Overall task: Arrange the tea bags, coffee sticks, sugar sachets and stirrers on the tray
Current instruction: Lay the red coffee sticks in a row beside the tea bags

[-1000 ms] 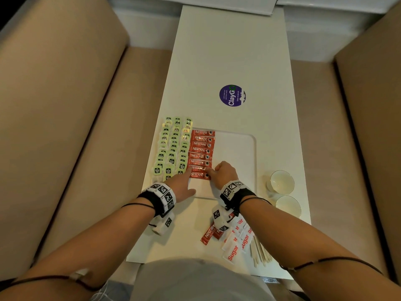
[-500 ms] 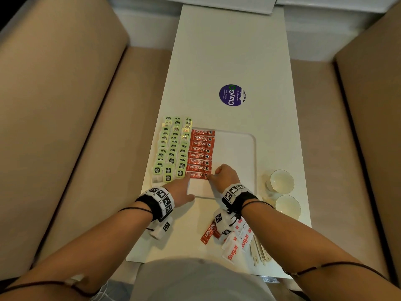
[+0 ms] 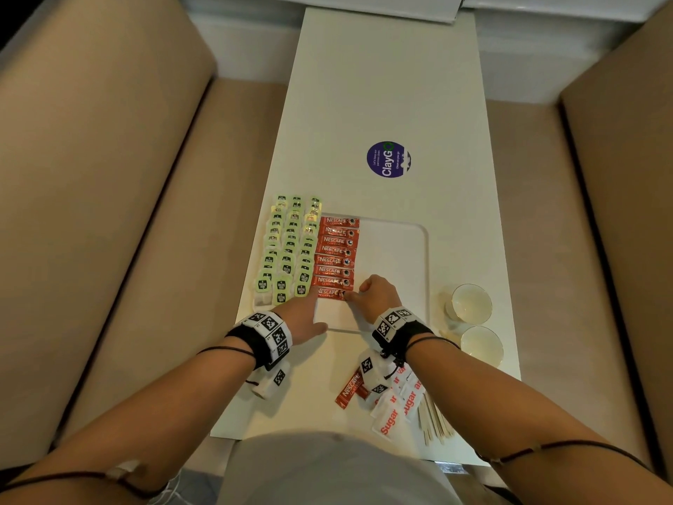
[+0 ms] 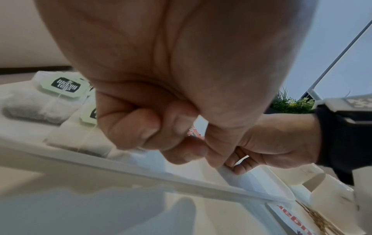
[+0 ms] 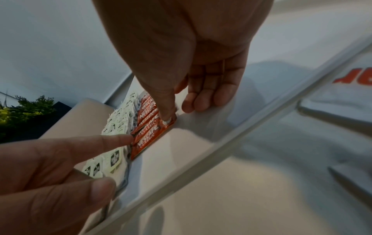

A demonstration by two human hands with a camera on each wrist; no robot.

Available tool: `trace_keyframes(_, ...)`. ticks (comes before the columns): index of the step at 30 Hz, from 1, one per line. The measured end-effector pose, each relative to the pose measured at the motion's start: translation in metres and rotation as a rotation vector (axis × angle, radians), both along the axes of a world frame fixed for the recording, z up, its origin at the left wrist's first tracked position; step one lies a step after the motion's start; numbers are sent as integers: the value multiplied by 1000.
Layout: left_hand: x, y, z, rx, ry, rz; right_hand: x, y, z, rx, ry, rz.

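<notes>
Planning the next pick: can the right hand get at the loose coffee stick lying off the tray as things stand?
Probably yes. The loose coffee stick lies on the table just under the right wrist, with only its far end tucked beneath the wrist camera. The right hand holds nothing, but is busy pressing the nearest coffee stick.

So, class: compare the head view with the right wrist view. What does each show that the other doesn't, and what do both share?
Only the head view shows the two cups, the purple sticker and the stirrers. Only the right wrist view shows a plant and the right hand's fingers on the nearest coffee stick. Both show the tea bags, the coffee sticks, the tray and the left hand.
</notes>
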State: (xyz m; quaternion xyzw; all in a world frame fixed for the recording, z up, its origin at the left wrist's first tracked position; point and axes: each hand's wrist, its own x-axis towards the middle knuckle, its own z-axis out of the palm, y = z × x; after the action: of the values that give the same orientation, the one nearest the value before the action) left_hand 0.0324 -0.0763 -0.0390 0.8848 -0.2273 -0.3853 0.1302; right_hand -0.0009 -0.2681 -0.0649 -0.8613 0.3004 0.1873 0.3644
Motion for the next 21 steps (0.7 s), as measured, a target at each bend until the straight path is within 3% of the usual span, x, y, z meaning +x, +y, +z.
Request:
trace_keyframes(4,-3,-2,1,-9,-33,0,-5,-3,7,66,-45,32)
trace_keyframes(10,-20,-7,3,11,1,-21,-24,-22,32,111,-68,337)
trace_keyframes(16,-47,-22,-4,14,13,-106,-53,-42,39,53,53,580)
trace_keyframes(21,-67,-39,-15,9,-10,-163,-75,-43,35,-29,148,651)
